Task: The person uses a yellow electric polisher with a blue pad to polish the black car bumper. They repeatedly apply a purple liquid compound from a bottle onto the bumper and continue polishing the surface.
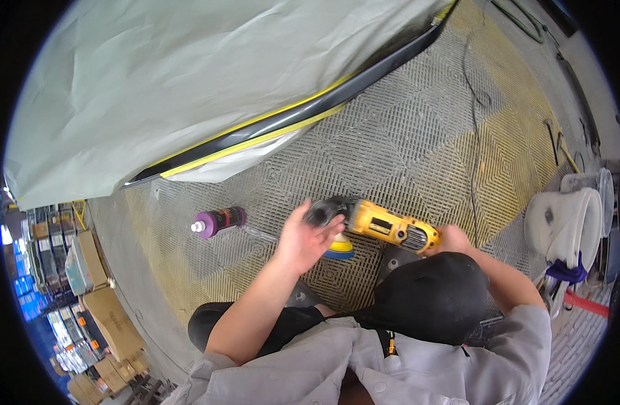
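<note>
A yellow-and-black electric polisher point(391, 226) lies across in front of me, above my lap. My right hand point(451, 240) is closed round its rear end, partly hidden behind my knee. At the other end, my left hand point(304, 237) has its palm turned up, with thumb and fingers about the black front part of the polisher. Below that head shows a round pad point(339, 248), yellow with a blue edge. Left of my left hand, a purple bottle point(219, 222) with a white cap lies on its side on the floor.
Ahead stands a large panel wrapped in pale covering sheet point(188, 81), with a black sill strip point(276, 123) edged in yellow tape. A cable point(474, 148) runs over the grey-and-yellow grid floor point(404, 142). White buckets point(559, 219) stand right; cardboard boxes point(113, 322) are stacked left.
</note>
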A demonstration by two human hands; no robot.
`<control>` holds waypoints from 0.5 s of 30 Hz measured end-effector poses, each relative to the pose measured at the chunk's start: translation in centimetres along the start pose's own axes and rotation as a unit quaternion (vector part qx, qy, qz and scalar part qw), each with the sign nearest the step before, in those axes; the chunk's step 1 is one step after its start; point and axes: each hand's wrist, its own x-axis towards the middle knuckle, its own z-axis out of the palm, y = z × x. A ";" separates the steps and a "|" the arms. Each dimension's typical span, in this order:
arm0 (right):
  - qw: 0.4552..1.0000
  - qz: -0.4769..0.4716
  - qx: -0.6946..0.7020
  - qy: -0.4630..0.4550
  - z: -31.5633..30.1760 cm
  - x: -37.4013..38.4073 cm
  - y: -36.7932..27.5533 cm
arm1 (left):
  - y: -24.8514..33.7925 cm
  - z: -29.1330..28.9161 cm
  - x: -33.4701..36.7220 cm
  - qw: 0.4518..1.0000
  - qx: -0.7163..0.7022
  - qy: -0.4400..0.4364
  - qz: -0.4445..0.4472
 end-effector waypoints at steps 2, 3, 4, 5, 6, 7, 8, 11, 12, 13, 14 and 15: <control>0.996 0.011 0.070 -0.045 -0.1 0.3 2.4 | -0.6 1.9 0.6 0.989 0.126 -0.020 0.077; 0.995 0.040 0.073 -0.062 -0.1 0.4 3.7 | -0.7 2.3 0.0 0.974 0.192 -0.037 0.118; 0.991 0.075 0.072 -0.079 -0.1 0.7 5.1 | -0.9 2.5 -0.4 0.951 0.251 -0.066 0.166; 0.981 0.077 0.143 -0.110 0.0 1.1 6.4 | -1.0 2.4 -1.1 0.932 0.306 -0.064 0.186; 0.964 0.092 0.205 -0.140 0.3 1.5 7.7 | -0.9 1.7 -2.2 0.907 0.358 -0.067 0.210; 0.948 0.114 0.259 -0.147 0.4 2.0 9.1 | -0.6 0.9 -3.4 0.881 0.410 -0.067 0.229; 0.928 0.114 0.307 -0.179 0.1 2.3 10.6 | 0.0 -0.4 -4.7 0.842 0.472 -0.041 0.259; 0.900 0.096 0.372 -0.204 -1.0 4.3 14.6 | 3.1 -5.7 -9.9 0.641 0.687 0.055 0.337; 0.900 0.128 0.339 -0.242 -2.7 5.2 16.1 | 4.4 -7.8 -11.9 0.557 0.739 0.098 0.366; 0.907 0.187 0.280 -0.254 -3.9 6.3 16.9 | 6.2 -9.9 -14.0 0.514 0.771 0.162 0.339; 0.900 0.167 0.289 -0.279 -5.1 7.1 17.5 | 7.3 -11.9 -15.9 0.544 0.736 0.272 0.297; 0.903 0.175 0.274 -0.282 -6.8 7.5 17.8 | 8.9 -14.1 -17.6 0.542 0.706 0.344 0.299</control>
